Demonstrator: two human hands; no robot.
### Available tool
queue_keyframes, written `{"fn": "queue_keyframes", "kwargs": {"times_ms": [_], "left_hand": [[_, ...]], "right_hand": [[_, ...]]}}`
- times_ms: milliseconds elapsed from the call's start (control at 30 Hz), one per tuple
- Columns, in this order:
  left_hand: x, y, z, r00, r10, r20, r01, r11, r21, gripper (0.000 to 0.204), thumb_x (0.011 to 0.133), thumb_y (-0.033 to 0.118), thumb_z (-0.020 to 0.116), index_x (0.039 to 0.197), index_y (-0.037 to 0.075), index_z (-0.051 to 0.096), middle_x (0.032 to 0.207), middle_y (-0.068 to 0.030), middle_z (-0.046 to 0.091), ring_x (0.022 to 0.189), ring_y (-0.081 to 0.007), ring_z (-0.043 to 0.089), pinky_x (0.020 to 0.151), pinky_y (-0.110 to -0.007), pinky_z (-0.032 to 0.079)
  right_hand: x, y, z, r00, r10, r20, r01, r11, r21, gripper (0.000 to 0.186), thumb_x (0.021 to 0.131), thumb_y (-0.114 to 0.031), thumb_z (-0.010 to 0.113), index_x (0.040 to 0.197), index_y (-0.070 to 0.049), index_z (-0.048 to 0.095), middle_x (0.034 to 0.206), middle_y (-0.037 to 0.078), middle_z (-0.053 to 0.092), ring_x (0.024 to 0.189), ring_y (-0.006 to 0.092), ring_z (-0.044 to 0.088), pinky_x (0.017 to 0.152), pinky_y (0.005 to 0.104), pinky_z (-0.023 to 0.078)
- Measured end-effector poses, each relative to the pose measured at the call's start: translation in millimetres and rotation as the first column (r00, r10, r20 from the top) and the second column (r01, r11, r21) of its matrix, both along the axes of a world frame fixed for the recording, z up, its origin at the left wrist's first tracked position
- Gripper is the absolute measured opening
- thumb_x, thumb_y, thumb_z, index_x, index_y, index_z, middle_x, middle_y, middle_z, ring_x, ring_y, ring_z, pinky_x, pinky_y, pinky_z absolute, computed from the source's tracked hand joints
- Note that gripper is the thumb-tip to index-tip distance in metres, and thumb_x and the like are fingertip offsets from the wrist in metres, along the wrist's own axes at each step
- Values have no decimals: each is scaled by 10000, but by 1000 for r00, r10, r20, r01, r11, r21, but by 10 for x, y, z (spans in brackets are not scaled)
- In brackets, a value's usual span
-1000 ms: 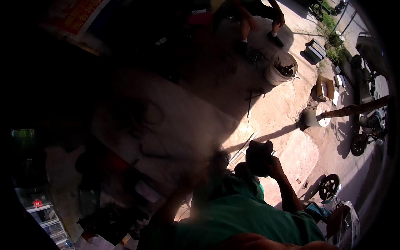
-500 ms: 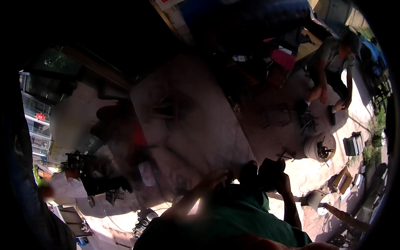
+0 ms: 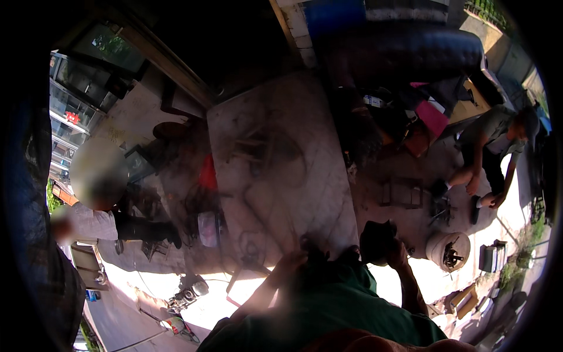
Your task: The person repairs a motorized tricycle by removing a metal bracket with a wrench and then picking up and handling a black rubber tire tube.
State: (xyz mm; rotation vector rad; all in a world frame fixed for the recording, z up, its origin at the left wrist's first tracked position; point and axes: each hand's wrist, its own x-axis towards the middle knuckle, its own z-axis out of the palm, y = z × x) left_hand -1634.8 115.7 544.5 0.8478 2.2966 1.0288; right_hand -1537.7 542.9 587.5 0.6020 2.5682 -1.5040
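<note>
My right hand is closed at the side of a dark, rounded thing, whose kind I cannot make out in the shadow. It is held out just in front of my green shirt, to the right. On the other side, my left hand sits low in front of me, its fingers blurred and partly lost against dark shapes beside it. Ahead of both hands stretches a pale, stained slab of floor in shade.
At the right, a person sits bent forward, near a white bucket with dark items inside. A small stool frame stands nearer the slab. Far back is a dark padded sofa. Another person is at the left.
My view has shifted, so the bucket, sofa and seated person appear lower. The dark thing stays by my right hand. My left hand has drawn slightly left and lower in the picture.
</note>
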Motion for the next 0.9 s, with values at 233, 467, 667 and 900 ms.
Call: {"fn": "queue_keyframes", "kwargs": {"times_ms": [233,467,667,900], "left_hand": [[-800,79,1099,979,-202,-8,186,915,-358,360,1001,273,560,1320,120,631,1270,-155,647,1209,-296,593,1042,-396,447],[-1269,-531,642,641,354,681,-434,899,-59,354,969,353,626,1177,75,695,1009,-68,700,874,-165,660,785,-314,520],[-1731,-792,356,719,139,681,-243,968,59,332,988,359,612,1091,56,700,950,-59,678,802,-118,634,681,-257,501],[-2292,-86,1012,713,-336,616,160,933,323,335,1008,289,540,1230,46,602,1202,-130,607,1143,-257,558,976,-378,432]], "right_hand": [[-421,-292,-100,998,-51,29,49,997,68,285,914,-239,684,1060,5,674,824,207,701,840,109,644,678,378,523],[-845,-831,246,993,-119,15,118,991,59,274,912,-224,690,1049,12,682,838,186,713,819,127,655,680,369,523],[-1187,-1363,464,981,-175,-88,182,980,78,277,907,-228,691,1051,9,693,828,192,711,810,154,669,682,386,522],[-1723,-1869,609,1000,-3,-10,4,995,102,261,905,-240,687,999,3,677,796,192,696,758,199,683,660,380,526]]}}
